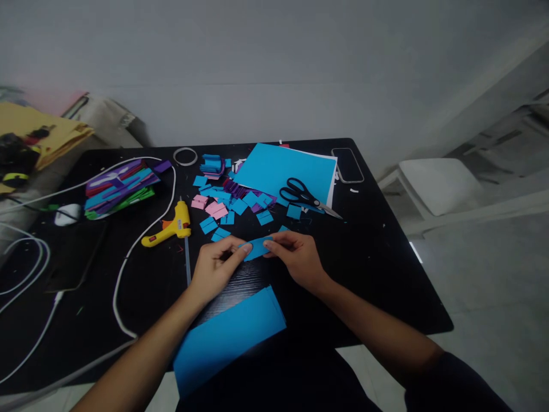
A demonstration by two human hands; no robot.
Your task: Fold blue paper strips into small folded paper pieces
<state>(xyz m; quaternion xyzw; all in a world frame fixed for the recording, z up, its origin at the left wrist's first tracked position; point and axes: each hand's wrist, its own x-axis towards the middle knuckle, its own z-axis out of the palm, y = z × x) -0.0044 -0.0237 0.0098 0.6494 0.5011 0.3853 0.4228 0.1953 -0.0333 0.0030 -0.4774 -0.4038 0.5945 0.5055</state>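
A small strip of blue paper [258,248] is stretched between my two hands above the black table. My left hand [218,264] pinches its left end between thumb and fingers. At the other end, my right hand [299,257] grips it the same way. Just beyond my hands lie many small cut pieces of blue paper [265,217] and a few pink paper pieces [216,210]. Closer to my body, larger blue paper sheets [231,332] rest at the table's near edge, partly behind my left forearm.
Black-handled scissors [306,197] lie on a large blue sheet [283,166], beside a phone [347,165]. A yellow glue gun [174,227] sits left of my hands. A white cable [122,274] curves past a bundle of coloured strips [122,186]. A white stool [440,183] stands right.
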